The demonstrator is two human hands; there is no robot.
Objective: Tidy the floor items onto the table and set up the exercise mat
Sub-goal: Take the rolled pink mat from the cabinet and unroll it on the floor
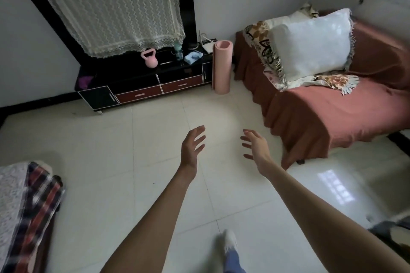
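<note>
A rolled pink exercise mat (221, 66) stands upright on the floor, leaning against the right end of the low black table (133, 77). On the table sit a pink kettlebell (150, 58), a water bottle (178, 50) and a folded blue towel (193, 57). My left hand (192, 146) and my right hand (255, 146) are stretched forward over the tiled floor, fingers spread, holding nothing. Both are well short of the mat.
A sofa with a rust-red cover (321, 113), a white pillow (312, 44) and a patterned throw fills the right side. A lace cloth (113, 13) drapes the screen above the table. Plaid fabric (33, 206) lies at the lower left. My foot (229, 239) is on the tiles.
</note>
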